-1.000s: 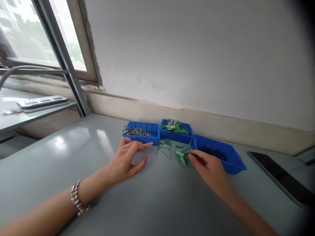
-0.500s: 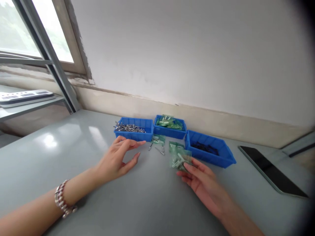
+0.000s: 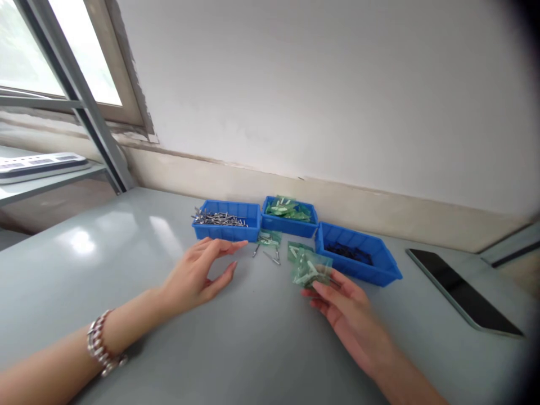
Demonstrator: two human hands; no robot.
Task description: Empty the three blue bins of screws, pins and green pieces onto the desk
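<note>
Daylight from a washed-out window [image 3: 86, 50] glares off the counter [image 3: 253, 343] near it. Well right of the window, the edge blurs dark.

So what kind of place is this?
Probably a workshop bench for small parts: three blue plastic bins, thin metal pieces in one, and a green plastic bag in the right hand.

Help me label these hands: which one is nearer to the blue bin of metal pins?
Left. The left hand is just in front of that blue bin; the right hand is farther off to its right, holding a green bag.
</note>
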